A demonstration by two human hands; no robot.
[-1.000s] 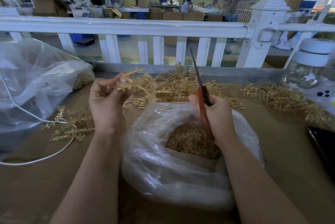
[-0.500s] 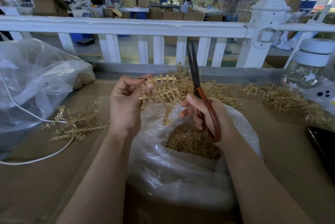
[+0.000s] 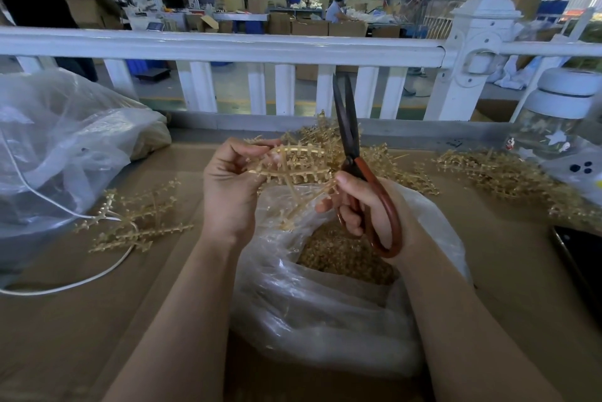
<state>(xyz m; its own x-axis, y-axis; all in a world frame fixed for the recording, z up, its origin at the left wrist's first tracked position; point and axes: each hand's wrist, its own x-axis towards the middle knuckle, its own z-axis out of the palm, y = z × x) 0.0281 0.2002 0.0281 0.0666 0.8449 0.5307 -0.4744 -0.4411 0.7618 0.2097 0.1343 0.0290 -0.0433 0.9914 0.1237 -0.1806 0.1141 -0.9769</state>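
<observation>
The left hand (image 3: 231,186) pinches a golden plastic sprig (image 3: 294,163) between thumb and curled fingers. It holds the sprig in the air, above the far rim of the bag (image 3: 325,320) and near the middle of the scene. The sprig's two toothed bars lie roughly level, and thinner stems slant down from them toward the bag's mouth.

The right hand (image 3: 365,209) grips the scissors (image 3: 349,144), its fingers curled through the red-brown handle loops. The dark blades point up and away, a little apart at the tips, just right of the sprig. The right thumb sits close beside the sprig's right end; I cannot tell whether they touch.

The clear bag stands on the cardboard table (image 3: 97,336) between the forearms, with small golden pieces (image 3: 338,255) inside.

A pile (image 3: 397,170) of more sprigs lies beyond the hands and spreads to the right. A few loose ones (image 3: 136,222) lie at left, over a white cable (image 3: 65,284). A large crumpled bag (image 3: 65,141) fills the far left. A white railing (image 3: 228,45) runs along the far edge, a jar (image 3: 560,128) stands at far right, and a dark flat object (image 3: 580,258) lies at the right edge.
</observation>
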